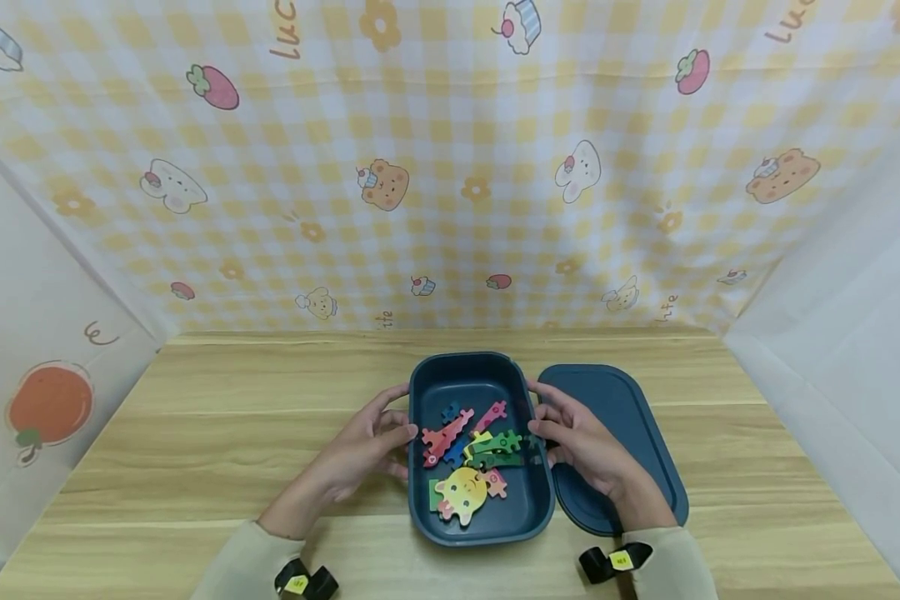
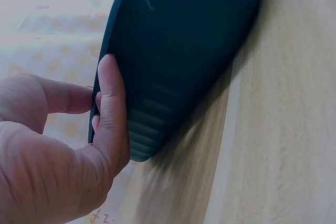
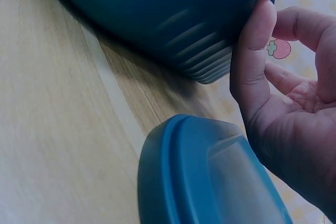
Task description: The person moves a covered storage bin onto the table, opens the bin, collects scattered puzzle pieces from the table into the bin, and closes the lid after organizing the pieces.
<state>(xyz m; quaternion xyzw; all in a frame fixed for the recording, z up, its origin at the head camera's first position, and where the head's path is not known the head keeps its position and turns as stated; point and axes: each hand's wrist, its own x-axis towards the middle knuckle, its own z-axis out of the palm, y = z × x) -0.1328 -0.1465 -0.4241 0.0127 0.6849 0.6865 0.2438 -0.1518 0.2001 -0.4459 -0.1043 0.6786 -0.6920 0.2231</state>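
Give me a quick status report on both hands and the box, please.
Left hand and right hand grip blue box sides. Puzzle pieces inside. Lid lies alongside, off.

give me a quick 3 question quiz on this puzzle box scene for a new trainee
1. True or false: the lid sits closed on the blue box.
2. Which hand lies between the box and the lid? A) left hand B) right hand
3. Fill in: the colourful puzzle pieces lie ____ the box.

Key
1. False: the lid lies flat on the wooden table, beside the box.
2. B: the right hand grips the box wall on the lid's side; the left hand grips the opposite wall.
3. inside
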